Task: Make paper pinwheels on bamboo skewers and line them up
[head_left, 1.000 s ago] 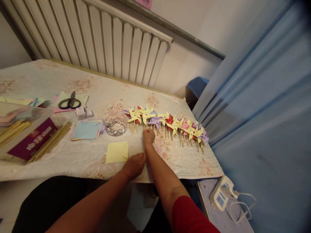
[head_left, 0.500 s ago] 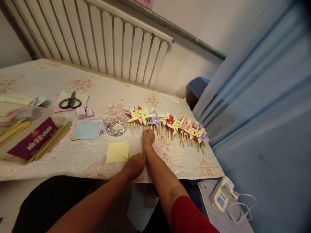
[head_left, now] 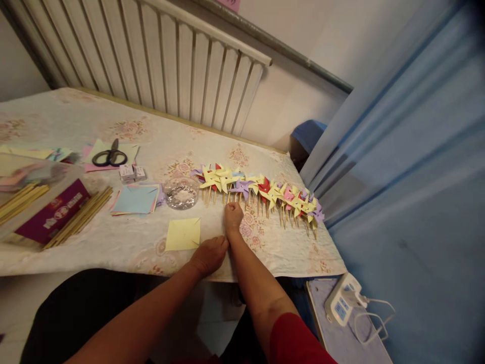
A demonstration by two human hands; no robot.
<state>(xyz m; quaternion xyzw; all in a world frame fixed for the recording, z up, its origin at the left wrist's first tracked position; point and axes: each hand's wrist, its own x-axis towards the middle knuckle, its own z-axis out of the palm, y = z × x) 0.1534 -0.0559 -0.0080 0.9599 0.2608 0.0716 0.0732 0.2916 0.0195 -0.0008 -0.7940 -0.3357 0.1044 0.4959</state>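
Note:
My right hand (head_left: pixel 234 217) is a closed fist on the tabletop, just in front of the pinwheel sticks. Its palm is hidden, so whether anything is inside cannot be made out. Beside the right wrist rests my left hand (head_left: pixel 209 254), fingers curled together with the tips touching or nearly touching that forearm; what they hold, if anything, is hidden. Left of it lies a yellow paper square (head_left: pixel 183 234) with slits at its corners. A long row of paper pinwheels (head_left: pixel 242 187) in yellow, red, purple and pink lies beyond both hands, wooden sticks towards me.
A clear round dish (head_left: pixel 182 193) holds small shiny pieces. Further left are a blue-topped paper stack (head_left: pixel 135 199), small white boxes (head_left: pixel 132 173), scissors (head_left: pixel 109 155) on paper, and a plastic bag (head_left: pixel 22 177) with wooden sticks (head_left: pixel 79 217). A power strip (head_left: pixel 343 299) sits lower right, beside a blue curtain (head_left: pixel 409 202).
The view has shifted very slightly. Both hands keep nearly the same pose and place, and the objects on the table have not visibly moved.

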